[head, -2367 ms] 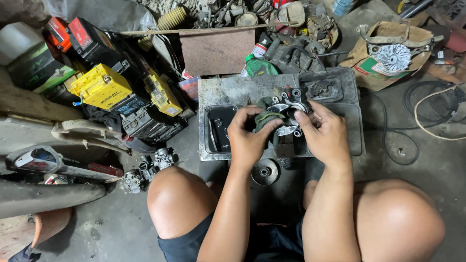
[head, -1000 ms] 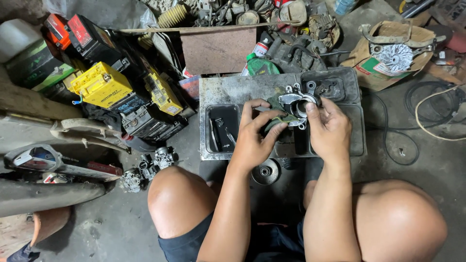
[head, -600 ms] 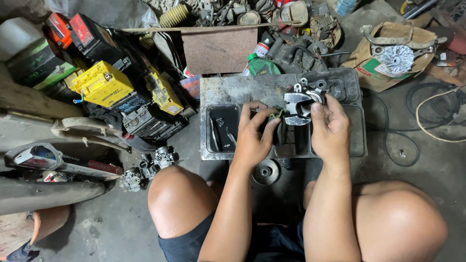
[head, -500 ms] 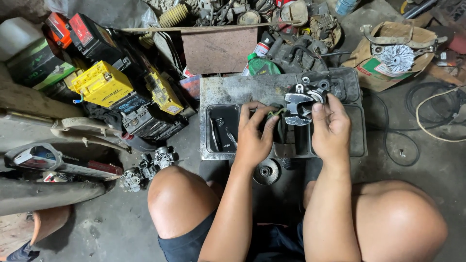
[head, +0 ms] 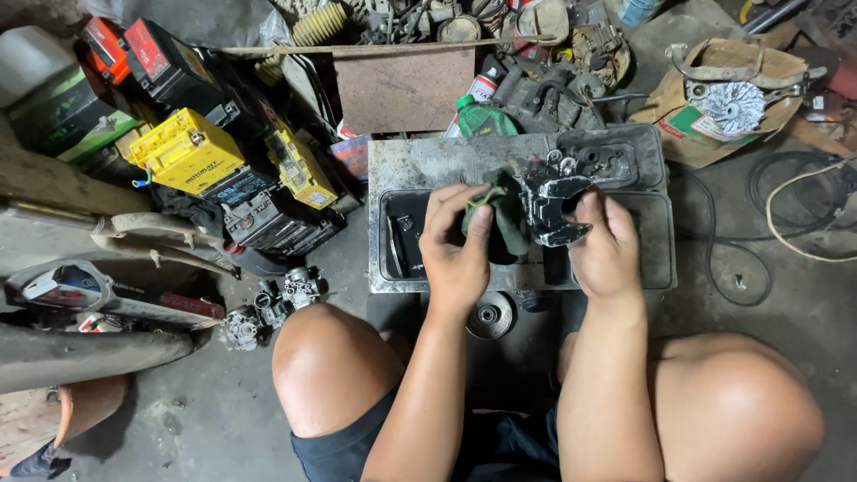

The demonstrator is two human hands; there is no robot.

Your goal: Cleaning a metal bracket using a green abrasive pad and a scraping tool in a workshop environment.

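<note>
Left hand (head: 457, 239) fingers curled, pressing a dark green rag (head: 500, 212) against a metal part (head: 552, 203) — right hand (head: 605, 245) grips that part from below. Both over a grey metal tray (head: 420, 165); pulley wheel (head: 490, 314) just below the wrists, yellow battery (head: 186, 153) far left.

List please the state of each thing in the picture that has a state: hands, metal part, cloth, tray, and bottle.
left hand: closed on the dark green cloth, pressing it to the part
right hand: gripping the metal part
metal part: held above the tray, dirty
metal tray: flat on the floor, stained
green bottle: lying down, capped
</note>
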